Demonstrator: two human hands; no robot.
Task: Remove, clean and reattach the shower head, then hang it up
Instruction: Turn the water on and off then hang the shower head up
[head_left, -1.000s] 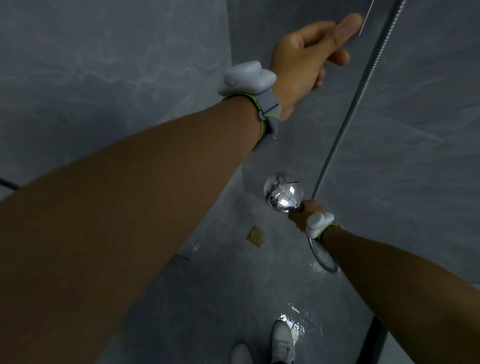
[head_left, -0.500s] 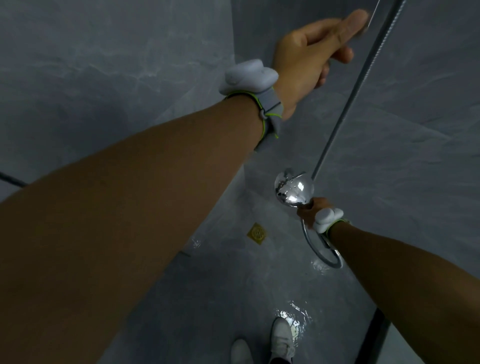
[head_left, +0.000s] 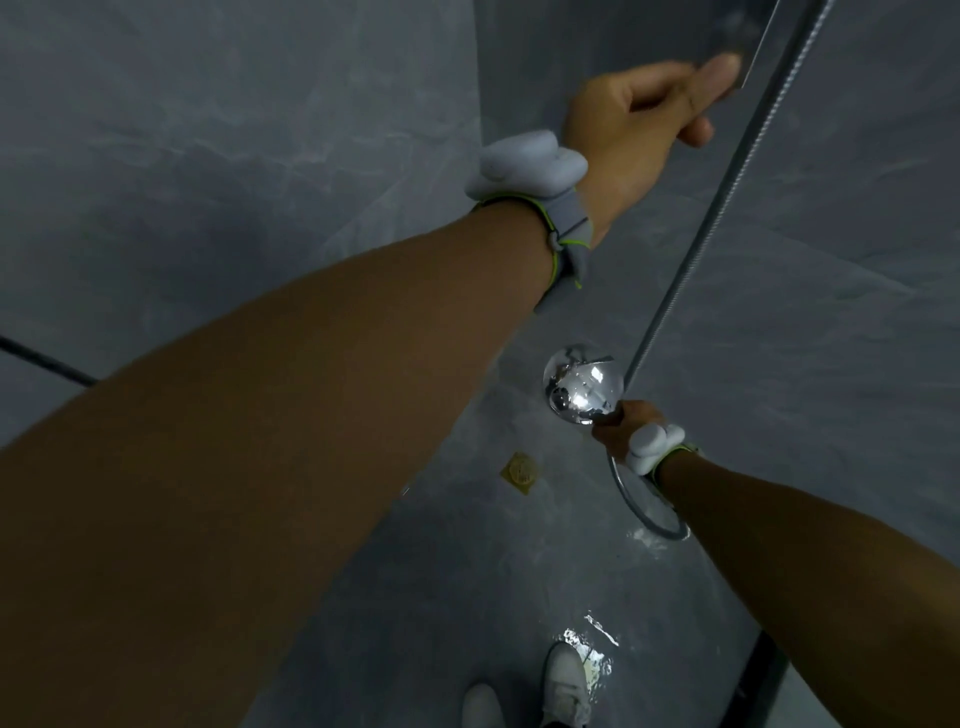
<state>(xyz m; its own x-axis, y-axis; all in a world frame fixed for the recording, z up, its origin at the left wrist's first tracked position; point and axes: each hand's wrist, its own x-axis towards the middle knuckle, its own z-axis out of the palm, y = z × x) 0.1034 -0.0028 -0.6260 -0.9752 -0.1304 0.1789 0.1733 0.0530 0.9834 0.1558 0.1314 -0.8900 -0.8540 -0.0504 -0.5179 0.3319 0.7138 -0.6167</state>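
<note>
The chrome shower head (head_left: 582, 387) hangs low over the floor, its round back facing me. My right hand (head_left: 621, 426) grips its handle just below the head. The ribbed metal hose (head_left: 717, 208) runs from the top right down to that hand, and a loop of it (head_left: 641, 512) curls under my right wrist. My left hand (head_left: 639, 117) is raised at the upper right. Its thumb lies along a dark flat wall bar (head_left: 748, 41) with a bright edge, and its fingers curl beneath. The top of the bar is out of frame.
Grey marbled tile walls meet in a corner (head_left: 475, 156) behind my left arm. A brass floor drain (head_left: 522, 470) sits in the wet floor (head_left: 415, 597). My white shoes (head_left: 566, 686) stand at the bottom edge beside a dark frame (head_left: 763, 675).
My left hand has dropped slightly along the bar. My right hand moved the shower head a little to the right and back; its grip is the same.
</note>
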